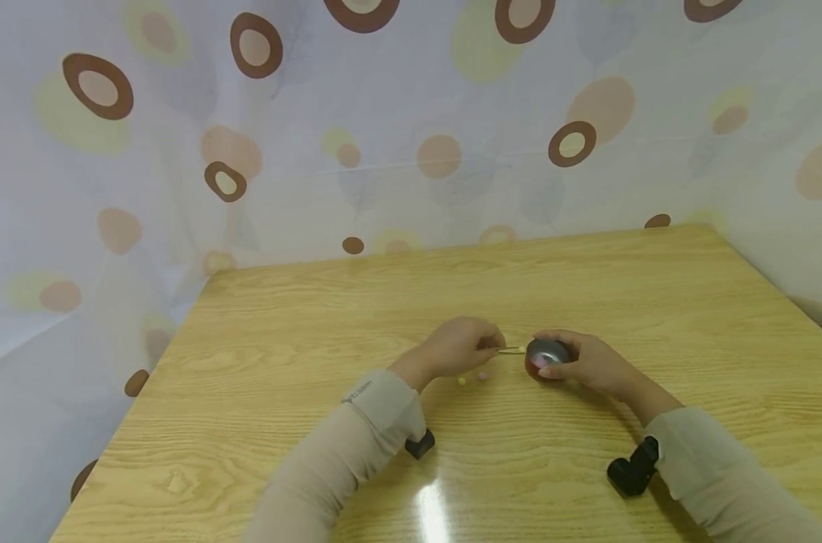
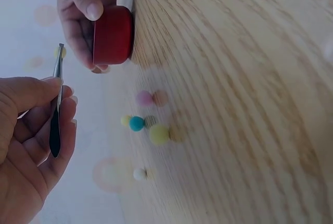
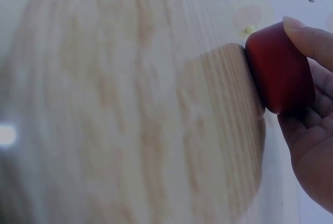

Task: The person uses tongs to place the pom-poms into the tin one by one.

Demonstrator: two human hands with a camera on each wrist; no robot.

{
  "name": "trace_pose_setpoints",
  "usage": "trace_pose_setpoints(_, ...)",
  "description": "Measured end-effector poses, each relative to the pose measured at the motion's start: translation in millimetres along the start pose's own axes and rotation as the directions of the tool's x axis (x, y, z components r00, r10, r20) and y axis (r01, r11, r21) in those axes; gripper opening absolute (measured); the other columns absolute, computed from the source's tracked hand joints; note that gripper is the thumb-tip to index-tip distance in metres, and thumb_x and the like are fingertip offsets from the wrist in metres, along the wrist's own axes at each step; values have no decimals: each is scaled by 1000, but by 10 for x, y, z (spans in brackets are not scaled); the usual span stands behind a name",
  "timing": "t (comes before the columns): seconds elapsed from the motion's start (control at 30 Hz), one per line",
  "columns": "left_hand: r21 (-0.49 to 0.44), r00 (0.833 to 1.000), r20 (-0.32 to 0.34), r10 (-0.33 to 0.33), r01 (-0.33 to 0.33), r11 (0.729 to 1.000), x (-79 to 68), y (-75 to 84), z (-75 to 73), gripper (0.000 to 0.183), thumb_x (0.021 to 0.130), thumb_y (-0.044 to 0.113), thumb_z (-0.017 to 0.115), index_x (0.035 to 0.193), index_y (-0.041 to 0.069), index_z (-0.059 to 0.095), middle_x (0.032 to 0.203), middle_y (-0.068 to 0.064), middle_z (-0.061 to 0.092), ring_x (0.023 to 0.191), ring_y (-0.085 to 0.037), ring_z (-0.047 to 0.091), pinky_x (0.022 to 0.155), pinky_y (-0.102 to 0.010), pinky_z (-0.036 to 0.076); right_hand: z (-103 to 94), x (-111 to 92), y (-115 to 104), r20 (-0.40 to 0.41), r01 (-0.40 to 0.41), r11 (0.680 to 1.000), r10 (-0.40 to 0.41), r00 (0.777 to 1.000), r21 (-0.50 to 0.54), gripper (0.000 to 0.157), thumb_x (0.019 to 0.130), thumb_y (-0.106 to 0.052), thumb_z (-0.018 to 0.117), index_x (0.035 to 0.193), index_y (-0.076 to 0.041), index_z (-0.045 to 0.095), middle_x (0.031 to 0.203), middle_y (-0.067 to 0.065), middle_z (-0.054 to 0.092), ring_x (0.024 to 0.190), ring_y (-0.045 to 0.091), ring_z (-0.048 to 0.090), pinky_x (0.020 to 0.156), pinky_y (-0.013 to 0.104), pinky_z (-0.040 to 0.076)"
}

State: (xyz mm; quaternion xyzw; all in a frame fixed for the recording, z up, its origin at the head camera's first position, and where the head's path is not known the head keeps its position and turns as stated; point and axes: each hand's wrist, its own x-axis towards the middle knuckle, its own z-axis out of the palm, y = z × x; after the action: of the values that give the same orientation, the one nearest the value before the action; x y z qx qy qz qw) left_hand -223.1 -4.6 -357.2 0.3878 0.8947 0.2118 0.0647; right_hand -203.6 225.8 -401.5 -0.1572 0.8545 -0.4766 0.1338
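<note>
My left hand (image 1: pixel 460 345) pinches a pair of metal tweezers (image 2: pixel 56 114) between thumb and fingers. At the tweezers' tips is a small yellow ball (image 2: pixel 63 52). In the head view the tips point right, close to the rim of a small red cup (image 1: pixel 529 367) with a silvery inside. My right hand (image 1: pixel 590 363) grips that cup from the right, thumb on the near side and fingers around the far side. The cup stands upright on the table, and something pink (image 1: pixel 541 362) shows inside it.
Several small balls lie on the wooden table (image 1: pixel 302 324) by the left hand: a pink ball (image 2: pixel 144 98), a teal ball (image 2: pixel 137 124), a yellow ball (image 2: pixel 159 134) and a white ball (image 2: pixel 140 174) among them. A patterned curtain (image 1: pixel 397 151) hangs behind the table.
</note>
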Motion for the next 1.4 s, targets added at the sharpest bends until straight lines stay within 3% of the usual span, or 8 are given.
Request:
trace_pose_setpoints(0.17, 17, 1000, 1, 10, -10, 1000, 76, 11, 12, 17, 84, 12, 55, 99, 9, 62, 94, 2, 62, 83, -5, 55, 73, -13, 41, -9, 0, -22, 3, -14, 1000, 14, 1000, -7, 66, 74, -30, 67, 127, -2, 39, 124, 22, 40, 105, 32, 42, 82, 40, 38)
trace_pose_setpoints(0.47, 49, 999, 33, -42, 40, 998, 168, 60, 57, 18, 84, 13, 55, 100, 10, 62, 96, 2, 61, 86, -7, 55, 73, -14, 41, -7, -6, -35, 7, -29, 999, 30, 1000, -15, 69, 73, -32, 67, 128, -1, 38, 125, 23, 38, 106, 33, 40, 83, 41, 37)
trace_pose_setpoints(0.77, 111, 998, 43, -48, 43, 993, 248, 38, 131, 18, 85, 13, 54, 101, 10, 61, 97, 2, 62, 87, -7, 56, 74, -15, 42, -5, -4, -29, -5, -14, 1000, 14, 1000, -23, 68, 73, -32, 67, 127, -1, 39, 124, 23, 39, 105, 33, 41, 82, 41, 38)
trace_pose_setpoints(1.4, 84, 993, 56, -107, 102, 991, 167, -4, 105, 20, 86, 12, 51, 104, 10, 60, 102, 0, 60, 93, -10, 54, 79, -18, 41, 4, 9, -3, 3, -20, 1000, 20, 1000, 0, 67, 74, -29, 67, 127, -1, 38, 124, 22, 40, 107, 33, 41, 85, 42, 37)
